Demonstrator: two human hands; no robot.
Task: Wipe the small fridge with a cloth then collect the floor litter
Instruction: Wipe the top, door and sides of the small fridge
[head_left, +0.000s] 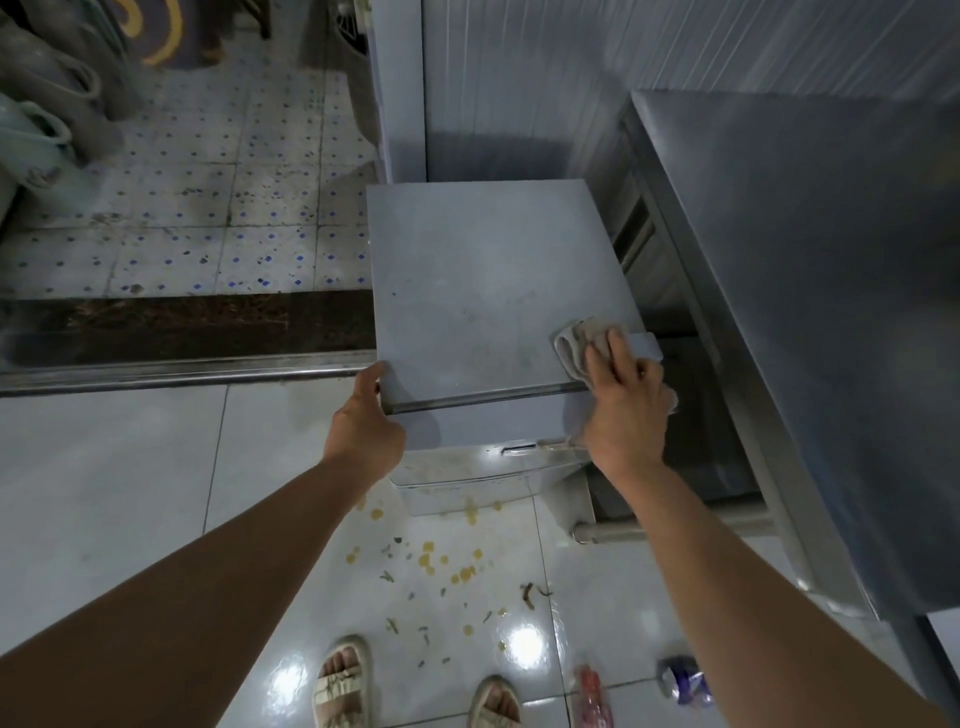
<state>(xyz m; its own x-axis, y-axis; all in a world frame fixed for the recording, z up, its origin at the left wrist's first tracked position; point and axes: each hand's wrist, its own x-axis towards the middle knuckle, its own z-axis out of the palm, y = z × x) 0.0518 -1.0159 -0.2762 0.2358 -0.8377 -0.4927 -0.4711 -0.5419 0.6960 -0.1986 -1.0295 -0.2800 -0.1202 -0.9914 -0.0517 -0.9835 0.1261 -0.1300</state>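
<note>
Our right hand (621, 400) is pressing the cloth (579, 345) with flat, close fingers (618, 348) on the front right corner of the small fridge (483, 291). Our left hand (366, 415) is gripping the front left corner. The cloth may be slipping over the edge. The floor litter (441, 566) is lying near our sandals (340, 680); we could be stepping on it.

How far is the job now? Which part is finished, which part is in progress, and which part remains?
Nothing looks finished yet. In hand: the right hand presses the cloth on the small fridge top at its front right corner, while the left hand grips the front left corner. Left: the yellow scraps, red wrapper and blue wrapper lie on the floor.
</note>
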